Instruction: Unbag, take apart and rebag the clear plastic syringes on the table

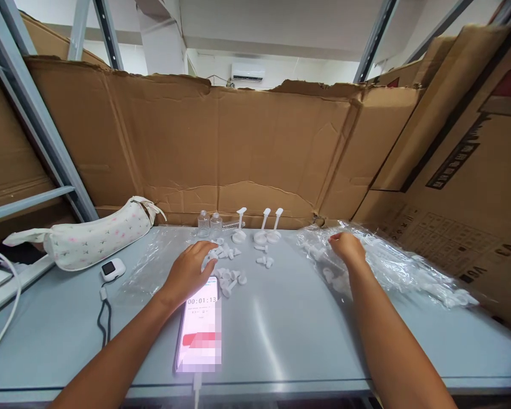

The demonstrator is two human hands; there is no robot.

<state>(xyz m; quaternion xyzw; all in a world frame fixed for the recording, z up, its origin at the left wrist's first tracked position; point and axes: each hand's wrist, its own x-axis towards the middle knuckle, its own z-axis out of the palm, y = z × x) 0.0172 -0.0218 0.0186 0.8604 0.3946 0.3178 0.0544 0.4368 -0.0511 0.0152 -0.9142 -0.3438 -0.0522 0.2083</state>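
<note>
My left hand is over the small white plastic parts behind the phone, its thumb and fingers apart. White parts show between them, and I cannot make out a grip on any. My right hand is closed at the near left end of a clear plastic bag filled with white plastic parts; its fingertips are partly hidden. Along the back stand several white pieces with round bases and slanted stems, such as this stemmed piece. Beside them are two small clear bottles.
A phone showing a timer lies at the front, its white cable running off the edge. Left are a patterned cloth pouch, a small white device and a flat clear bag. Cardboard walls and a metal post enclose the shelf.
</note>
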